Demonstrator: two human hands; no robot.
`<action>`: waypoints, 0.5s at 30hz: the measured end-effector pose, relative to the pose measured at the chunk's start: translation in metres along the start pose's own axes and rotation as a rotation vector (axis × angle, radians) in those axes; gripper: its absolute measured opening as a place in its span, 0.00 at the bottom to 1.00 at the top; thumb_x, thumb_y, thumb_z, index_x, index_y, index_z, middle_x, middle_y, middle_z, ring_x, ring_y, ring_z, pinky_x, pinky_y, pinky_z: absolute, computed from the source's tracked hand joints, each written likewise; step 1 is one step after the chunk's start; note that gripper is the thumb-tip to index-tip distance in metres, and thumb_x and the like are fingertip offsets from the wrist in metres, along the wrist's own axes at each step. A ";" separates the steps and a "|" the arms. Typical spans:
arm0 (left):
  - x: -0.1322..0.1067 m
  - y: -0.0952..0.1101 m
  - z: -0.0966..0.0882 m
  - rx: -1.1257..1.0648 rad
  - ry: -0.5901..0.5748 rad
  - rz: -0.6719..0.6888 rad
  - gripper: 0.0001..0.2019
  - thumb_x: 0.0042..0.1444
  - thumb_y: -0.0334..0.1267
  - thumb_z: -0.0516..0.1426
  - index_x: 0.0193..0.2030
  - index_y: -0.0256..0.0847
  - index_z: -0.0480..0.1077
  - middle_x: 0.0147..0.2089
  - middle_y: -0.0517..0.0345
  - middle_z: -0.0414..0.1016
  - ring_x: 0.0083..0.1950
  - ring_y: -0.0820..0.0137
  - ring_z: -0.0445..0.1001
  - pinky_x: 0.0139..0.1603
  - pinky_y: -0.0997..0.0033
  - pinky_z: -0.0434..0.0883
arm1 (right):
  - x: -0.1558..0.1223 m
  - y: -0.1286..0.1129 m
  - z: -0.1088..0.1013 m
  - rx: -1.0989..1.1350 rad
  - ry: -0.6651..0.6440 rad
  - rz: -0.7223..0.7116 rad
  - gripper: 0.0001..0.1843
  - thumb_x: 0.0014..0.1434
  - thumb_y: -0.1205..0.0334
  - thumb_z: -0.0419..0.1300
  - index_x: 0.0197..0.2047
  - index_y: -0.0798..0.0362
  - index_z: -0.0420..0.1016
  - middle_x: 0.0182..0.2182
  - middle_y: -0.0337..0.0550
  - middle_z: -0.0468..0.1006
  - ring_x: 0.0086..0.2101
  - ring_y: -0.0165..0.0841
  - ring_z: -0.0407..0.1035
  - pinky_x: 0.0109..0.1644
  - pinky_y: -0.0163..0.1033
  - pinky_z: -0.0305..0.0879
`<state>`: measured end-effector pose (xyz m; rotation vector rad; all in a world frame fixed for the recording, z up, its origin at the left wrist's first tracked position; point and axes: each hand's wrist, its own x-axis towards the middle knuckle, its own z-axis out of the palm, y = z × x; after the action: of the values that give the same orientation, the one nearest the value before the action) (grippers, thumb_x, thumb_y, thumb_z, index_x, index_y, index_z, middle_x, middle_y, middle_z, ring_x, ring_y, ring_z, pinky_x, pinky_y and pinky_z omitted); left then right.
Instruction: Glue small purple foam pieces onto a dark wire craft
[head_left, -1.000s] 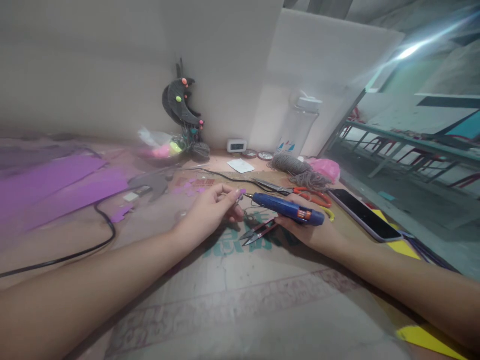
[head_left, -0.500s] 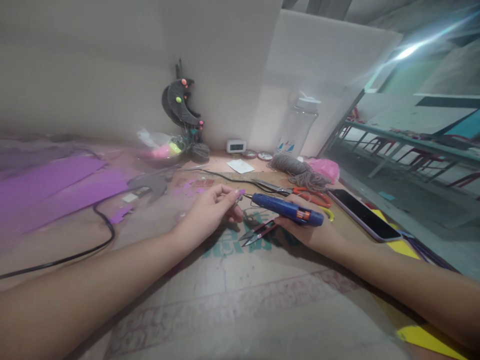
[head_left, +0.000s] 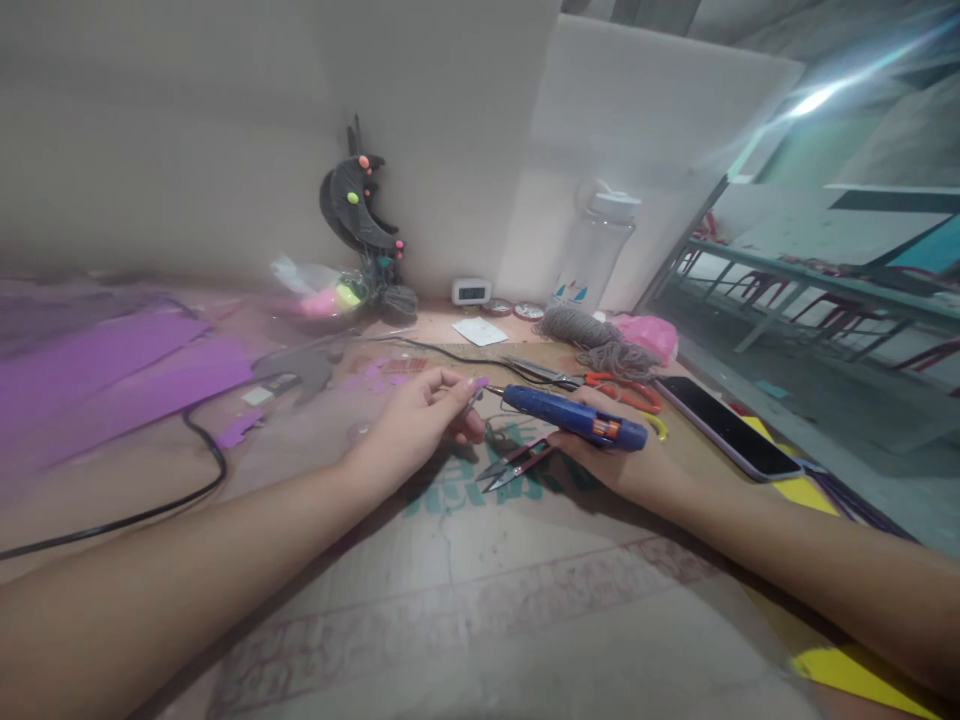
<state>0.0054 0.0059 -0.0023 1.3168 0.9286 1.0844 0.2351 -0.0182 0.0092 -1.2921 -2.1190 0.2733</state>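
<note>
My right hand (head_left: pixel 615 462) is wrapped round a blue glue gun (head_left: pixel 574 416) whose nozzle points left. My left hand (head_left: pixel 420 420) pinches a small purple piece (head_left: pixel 480 383) right at the nozzle tip. Small thread snips (head_left: pixel 516 463) lie on the cardboard (head_left: pixel 480 590) just below and between the two hands. A dark twisted bit of cord lies under the nozzle, partly hidden by my fingers.
Orange-handled scissors (head_left: pixel 600 381), grey yarn (head_left: pixel 592 335), a pink bag (head_left: pixel 652 335) and a phone (head_left: pixel 727 428) lie to the right. Purple foam sheets (head_left: pixel 112 375) and a black cable (head_left: pixel 202 450) lie left. A water bottle (head_left: pixel 596 255), small clock (head_left: pixel 471 291) and black moon ornament (head_left: pixel 360 215) stand by the wall.
</note>
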 end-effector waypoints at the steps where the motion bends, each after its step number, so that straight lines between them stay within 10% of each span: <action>1: 0.000 0.000 0.000 -0.003 -0.003 -0.003 0.09 0.60 0.42 0.56 0.36 0.39 0.64 0.23 0.60 0.75 0.23 0.73 0.74 0.25 0.77 0.71 | 0.000 0.000 0.000 -0.006 0.000 -0.004 0.10 0.55 0.55 0.60 0.31 0.49 0.64 0.24 0.34 0.69 0.25 0.30 0.66 0.29 0.34 0.61; 15: 0.000 0.001 0.001 -0.002 0.006 -0.006 0.11 0.59 0.44 0.58 0.35 0.38 0.64 0.23 0.60 0.75 0.23 0.74 0.73 0.25 0.77 0.70 | -0.001 0.000 0.000 -0.052 0.001 -0.013 0.10 0.56 0.55 0.60 0.31 0.50 0.65 0.24 0.34 0.70 0.25 0.29 0.66 0.29 0.33 0.60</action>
<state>0.0059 0.0057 -0.0014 1.3093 0.9346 1.0848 0.2355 -0.0185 0.0087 -1.3078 -2.1455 0.2125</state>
